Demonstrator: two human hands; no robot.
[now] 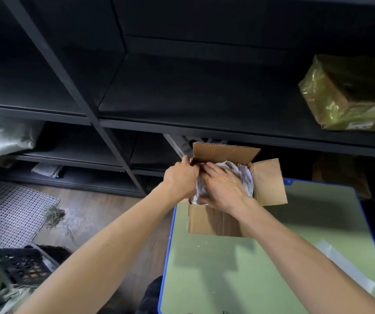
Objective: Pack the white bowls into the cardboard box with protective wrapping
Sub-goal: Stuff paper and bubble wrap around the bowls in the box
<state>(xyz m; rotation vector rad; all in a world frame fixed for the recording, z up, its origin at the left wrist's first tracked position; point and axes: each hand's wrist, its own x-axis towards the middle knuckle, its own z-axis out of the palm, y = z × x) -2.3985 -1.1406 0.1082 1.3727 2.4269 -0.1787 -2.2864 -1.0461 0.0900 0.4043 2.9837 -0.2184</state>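
Observation:
An open cardboard box (213, 220) stands at the far left corner of a green table (238, 268). White wrapping paper (244, 175) fills the box; no bowl shows under it. My left hand (180, 176) grips the box's left wall near the far flap. My right hand (223, 186) lies flat on the paper inside the box, fingers straight and pointing left, pressing it down. The far flap (225, 152) stands up and the right flap (270, 182) hangs outward.
Black shelving (182, 91) rises just behind the box, with a parcel in gold film (349, 94) on the right shelf. A clear plastic sheet (347, 268) lies on the table at right. On the floor at left sit a white mesh mat (12, 211) and a black crate (21, 264).

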